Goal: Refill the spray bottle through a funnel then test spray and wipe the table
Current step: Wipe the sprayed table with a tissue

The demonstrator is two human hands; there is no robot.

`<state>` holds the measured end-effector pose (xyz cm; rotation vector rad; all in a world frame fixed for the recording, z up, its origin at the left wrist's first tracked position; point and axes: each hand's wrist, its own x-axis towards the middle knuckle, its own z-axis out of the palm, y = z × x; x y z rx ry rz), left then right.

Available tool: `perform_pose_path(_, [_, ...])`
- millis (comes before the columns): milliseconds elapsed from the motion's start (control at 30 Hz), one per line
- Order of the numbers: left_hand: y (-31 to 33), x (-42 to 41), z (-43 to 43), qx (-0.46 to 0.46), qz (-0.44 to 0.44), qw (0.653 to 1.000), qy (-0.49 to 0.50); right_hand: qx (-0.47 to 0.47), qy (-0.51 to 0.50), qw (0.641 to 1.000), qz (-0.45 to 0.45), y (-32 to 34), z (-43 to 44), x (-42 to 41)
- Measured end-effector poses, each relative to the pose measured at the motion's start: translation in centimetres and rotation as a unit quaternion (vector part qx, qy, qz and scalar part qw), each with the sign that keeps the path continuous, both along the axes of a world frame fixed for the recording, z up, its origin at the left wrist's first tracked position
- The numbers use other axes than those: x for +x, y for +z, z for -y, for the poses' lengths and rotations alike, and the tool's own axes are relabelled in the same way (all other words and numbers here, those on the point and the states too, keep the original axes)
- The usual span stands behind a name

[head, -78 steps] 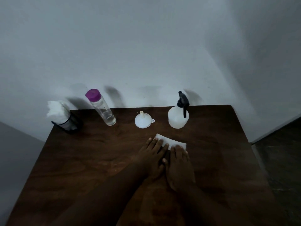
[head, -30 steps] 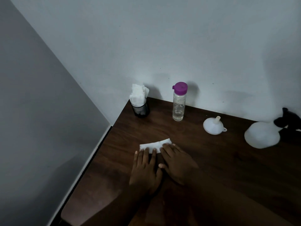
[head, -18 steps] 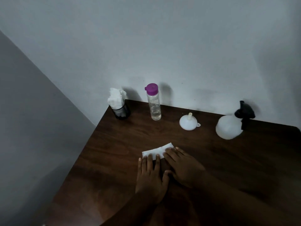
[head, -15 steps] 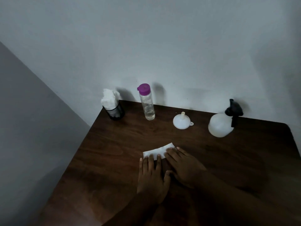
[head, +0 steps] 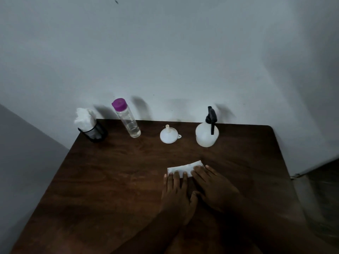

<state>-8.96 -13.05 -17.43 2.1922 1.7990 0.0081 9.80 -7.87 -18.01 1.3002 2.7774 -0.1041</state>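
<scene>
Both hands flat on folded white tissue (head: 183,166), mid-counter (head: 110,180), a bit R of centre.

- L hand (head: 175,197): fingers (head: 176,177) straight, tips on tissue's near-left edge.
- R hand (head: 215,189): fingers straight, angled in toward L, tips on tissue's R end.
- Neither hand grips anything. Flat press only, no pinch or curl.

Key relation: tissue lies just ahead of the fingertips, away from the body. Long axis runs L–R, R end tipped slightly toward the wall. Far strip is bare, near part is under the fingers. Both hands abt equally near, so a stroke prob. takes both together.

Back row, well apart from hands:
- Spray bottle (head: 206,133), black trigger head on, upright, ahead-right.
- Funnel (head: 168,137) just L of it, mouth down, spout up, on the counter, not in the bottle.
- Clear bottle (head: 126,120), purple cap, little liquid at bottom.
- Black holder (head: 93,130) w/ tissues at back-L corner.

Judgement: refill and test spray look done, wiping step in hand. Wet patches: can't tell, light too dim.

Writing: no brand or label legible. Faint marks on clear bottle, too small to read.
</scene>
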Motion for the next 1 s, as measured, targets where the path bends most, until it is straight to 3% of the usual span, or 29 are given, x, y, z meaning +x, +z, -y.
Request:
perform_pose_path(467, [1.2,8.2,-1.4,0.012,-0.038,0.986,-0.164,0.003,-0.144,0.989,0.011,1.0,5.1,8.4])
perform_pose_path(700, [1.6,6.5,-1.8,0.021,-0.051,0.963,-0.265,-0.069,-0.232,0.97,0.034,0.4,8.8,5.6])
perform_pose_path(1000, [0.7,1.1,-2.3,0.021,-0.082,0.926,-0.368,-0.057,-0.284,0.957,0.025,0.6,11.8,-1.0])
